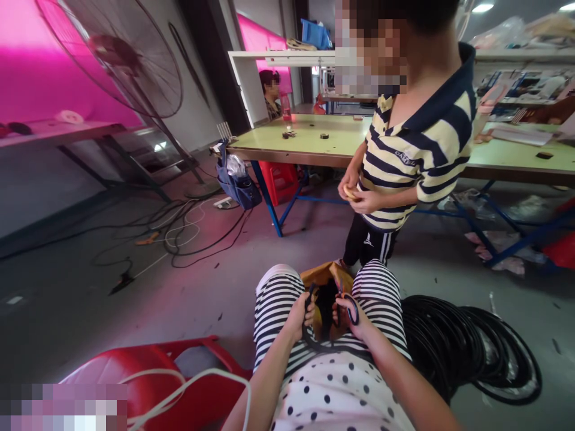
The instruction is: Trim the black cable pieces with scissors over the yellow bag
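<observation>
My left hand (300, 312) is closed around a black hoop or piece of tubing (313, 342) that curves down across my lap. In my right hand (351, 316) are scissors (351, 304) with black and orange handles, the blades pointing up and away from me. Part of something dark also lies by the right fingers; I cannot make out what it is. Between my knees stands an orange-brown bag or sack (315, 275), its mouth open and its inside dark. Both hands are over the near side of it.
Black hoops (449, 341) lie piled on the floor at my right. A red plastic stool (148, 383) is at my left. A person (417, 149) in a striped shirt stands just ahead, holding a small item. Beyond are a green-topped table (265, 139), a fan (119, 54) and floor cables (179, 224).
</observation>
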`<action>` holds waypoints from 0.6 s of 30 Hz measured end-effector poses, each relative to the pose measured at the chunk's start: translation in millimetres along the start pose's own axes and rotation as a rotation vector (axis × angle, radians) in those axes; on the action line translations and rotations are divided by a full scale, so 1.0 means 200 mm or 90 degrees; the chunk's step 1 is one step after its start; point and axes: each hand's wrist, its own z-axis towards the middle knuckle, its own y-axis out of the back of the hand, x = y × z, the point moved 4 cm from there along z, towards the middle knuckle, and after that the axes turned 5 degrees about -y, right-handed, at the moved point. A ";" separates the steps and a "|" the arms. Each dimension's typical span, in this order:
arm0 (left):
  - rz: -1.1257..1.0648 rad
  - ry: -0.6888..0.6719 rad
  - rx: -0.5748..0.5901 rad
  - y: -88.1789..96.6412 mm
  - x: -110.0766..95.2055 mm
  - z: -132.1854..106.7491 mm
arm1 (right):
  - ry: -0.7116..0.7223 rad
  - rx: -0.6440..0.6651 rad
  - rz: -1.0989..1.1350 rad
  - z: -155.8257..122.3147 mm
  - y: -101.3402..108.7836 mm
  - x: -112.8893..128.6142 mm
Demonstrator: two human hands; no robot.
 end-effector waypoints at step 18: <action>0.108 -0.024 -0.008 -0.01 0.01 -0.01 | 0.005 -0.009 0.006 0.00 0.00 0.01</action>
